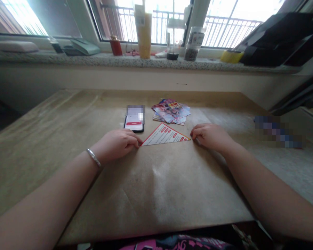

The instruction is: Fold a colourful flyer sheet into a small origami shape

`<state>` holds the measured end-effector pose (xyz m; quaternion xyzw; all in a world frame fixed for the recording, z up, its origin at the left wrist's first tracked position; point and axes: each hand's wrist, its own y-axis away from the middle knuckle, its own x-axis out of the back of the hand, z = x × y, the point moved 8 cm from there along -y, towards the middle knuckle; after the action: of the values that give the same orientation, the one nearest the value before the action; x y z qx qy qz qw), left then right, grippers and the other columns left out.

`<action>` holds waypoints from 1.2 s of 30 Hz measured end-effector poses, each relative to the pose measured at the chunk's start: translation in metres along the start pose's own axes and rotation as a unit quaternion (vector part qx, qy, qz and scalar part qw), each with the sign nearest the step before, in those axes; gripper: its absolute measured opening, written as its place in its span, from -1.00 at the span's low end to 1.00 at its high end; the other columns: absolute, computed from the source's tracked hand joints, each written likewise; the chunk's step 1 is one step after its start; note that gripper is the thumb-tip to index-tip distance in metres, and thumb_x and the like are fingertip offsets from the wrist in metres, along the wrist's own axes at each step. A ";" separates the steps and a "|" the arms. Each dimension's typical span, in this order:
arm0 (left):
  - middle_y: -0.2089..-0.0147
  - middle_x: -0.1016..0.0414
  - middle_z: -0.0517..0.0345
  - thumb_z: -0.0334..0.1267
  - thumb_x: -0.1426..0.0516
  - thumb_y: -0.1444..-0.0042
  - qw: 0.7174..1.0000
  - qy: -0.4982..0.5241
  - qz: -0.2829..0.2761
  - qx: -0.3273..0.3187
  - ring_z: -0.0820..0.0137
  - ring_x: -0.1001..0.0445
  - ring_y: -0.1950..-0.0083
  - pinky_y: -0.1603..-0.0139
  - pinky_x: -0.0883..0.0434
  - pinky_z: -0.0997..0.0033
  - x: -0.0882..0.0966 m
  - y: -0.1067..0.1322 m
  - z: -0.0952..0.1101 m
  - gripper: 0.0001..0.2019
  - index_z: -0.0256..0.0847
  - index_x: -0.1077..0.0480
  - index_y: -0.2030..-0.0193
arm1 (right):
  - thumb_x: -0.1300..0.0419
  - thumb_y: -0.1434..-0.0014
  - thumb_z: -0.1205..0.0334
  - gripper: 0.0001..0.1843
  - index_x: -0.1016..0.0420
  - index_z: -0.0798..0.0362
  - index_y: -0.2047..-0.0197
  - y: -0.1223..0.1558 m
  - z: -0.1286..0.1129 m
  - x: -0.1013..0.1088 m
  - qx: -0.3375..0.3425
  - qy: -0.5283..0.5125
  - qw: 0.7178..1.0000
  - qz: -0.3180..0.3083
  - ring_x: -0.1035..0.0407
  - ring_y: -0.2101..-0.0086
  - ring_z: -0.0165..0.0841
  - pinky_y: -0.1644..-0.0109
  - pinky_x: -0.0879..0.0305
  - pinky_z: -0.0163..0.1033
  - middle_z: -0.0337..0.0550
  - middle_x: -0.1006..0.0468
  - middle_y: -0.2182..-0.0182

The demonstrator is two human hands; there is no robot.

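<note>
Closest to my camera, along the bottom edge, is black-and-pink printed fabric (177, 242), on the near side of the paper triangle (167, 134) and well apart from it. I take that triangle as my landmark: it lies on the tabletop (146, 198) between my two hands, tip pointing away, long edge toward me. That edge shows no coloured border while the other two do, so I judge it to be the crease of a sheet folded in half.

My left hand (118, 144), with a silver bracelet (93, 157) at the wrist, has its fingers narrowed on the triangle's left corner; my right hand (211, 136) has its fingers just as narrow on the right corner. How firmly either pinches, I cannot tell. To do this well, I would draw both corners outward with light, equal tension, check that the layers match at the tip, then press the crease from its middle toward each end. Tugging from one side alone could skew it.

A smartphone (134, 125) lies just beyond the triangle's left corner, and a fanned pile of glossy printed sheets (170, 111) just beyond its tip; I'd want my knuckles clear of both.
</note>
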<state>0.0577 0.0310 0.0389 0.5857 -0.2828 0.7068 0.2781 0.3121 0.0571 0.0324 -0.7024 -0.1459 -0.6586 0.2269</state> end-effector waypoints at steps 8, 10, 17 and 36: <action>0.10 -0.56 0.08 -0.28 0.00 -0.17 0.994 -0.047 0.060 0.079 0.32 -0.51 0.12 0.12 -0.45 0.37 -0.004 -0.007 0.018 -0.71 -0.19 -0.46 0.05 | -0.10 -0.18 0.11 -0.74 -0.59 -0.04 0.21 -0.002 -0.020 0.003 -0.051 -0.046 0.997 0.020 -0.44 0.35 -0.35 0.37 -0.23 -0.26 -0.16 -0.58 0.19; -0.01 -0.52 0.02 -0.30 -0.01 -0.17 0.995 -0.054 0.063 0.053 0.26 -0.47 0.02 -0.01 -0.43 0.27 -0.007 -0.009 0.023 -0.66 -0.24 -0.41 -0.05 | -0.13 -0.17 0.01 -0.70 -0.59 -0.04 0.18 -0.002 -0.027 0.002 -0.033 -0.050 0.998 0.017 -0.44 0.28 -0.30 0.33 -0.25 -0.25 -0.13 -0.56 0.16; -0.05 -0.51 0.06 -0.26 0.00 -0.25 0.996 -0.053 0.067 -0.002 0.26 -0.44 -0.01 -0.04 -0.43 0.19 -0.009 -0.009 0.029 -0.71 -0.19 -0.48 0.01 | -0.13 -0.19 0.09 -0.72 -0.57 -0.03 0.12 -0.004 -0.030 -0.001 -0.010 -0.057 0.998 0.026 -0.42 0.20 -0.25 0.20 -0.30 -0.19 -0.06 -0.51 0.15; -0.13 -0.41 -0.03 -0.25 -0.02 -0.25 0.996 0.050 0.067 -0.032 0.27 -0.41 -0.08 -0.08 -0.42 0.19 -0.010 -0.011 0.045 -0.67 -0.17 -0.38 -0.13 | -0.12 -0.19 0.10 -0.72 -0.56 0.07 0.16 -0.008 -0.031 -0.004 -0.019 -0.068 0.996 0.062 -0.39 0.15 -0.17 0.04 -0.30 -0.07 0.03 -0.54 0.16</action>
<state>0.0975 0.0048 0.0365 0.5201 -0.3293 0.7431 0.2624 0.2810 0.0487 0.0302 -0.7577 -0.1049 -0.5962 0.2439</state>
